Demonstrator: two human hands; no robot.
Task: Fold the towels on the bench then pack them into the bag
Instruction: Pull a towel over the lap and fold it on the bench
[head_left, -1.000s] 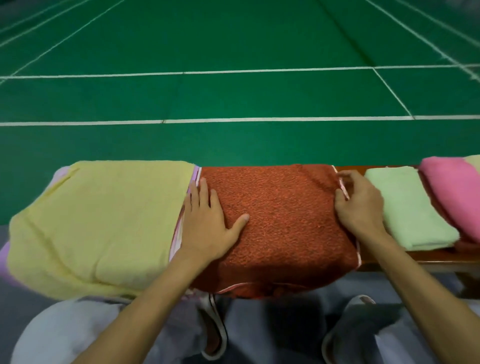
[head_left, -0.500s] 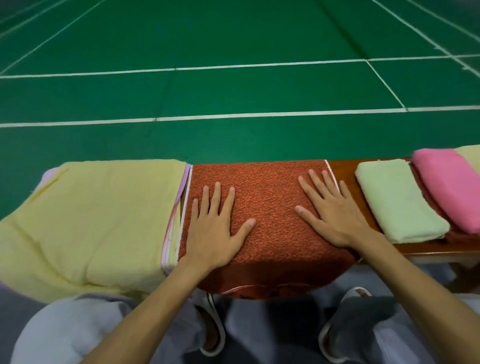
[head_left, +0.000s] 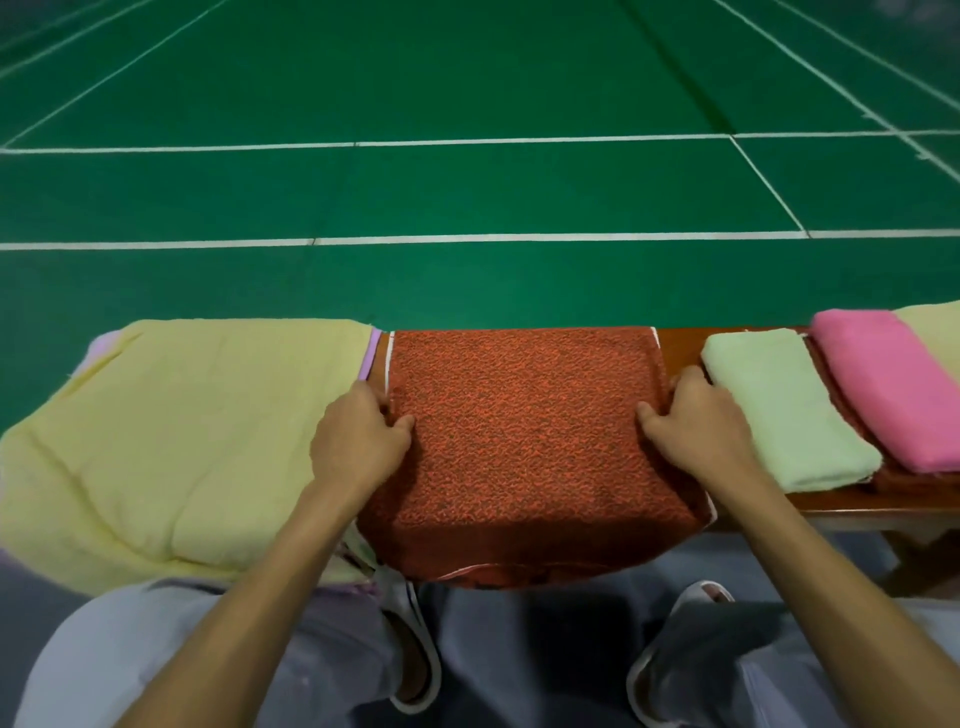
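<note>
Slides both hands off the flat top of the red towel (head_left: 524, 431) and out to its sides. Curls the left hand (head_left: 358, 441) round the towel's left edge, thumb on top, fingers tucked under and out of sight. Curls the right hand (head_left: 696, 431) round the right edge the same way. Grips the towel with both, not flat and open as before. Leaves the red towel folded in the middle of the bench (head_left: 680, 348), near part hanging over the front. Puts the left hand just beside a yellow towel (head_left: 197, 441), with a purple towel (head_left: 370, 353) peeking out under it. Puts the right hand just beside a folded green towel (head_left: 779, 415), with a pink towel (head_left: 893, 389) next to that.
</note>
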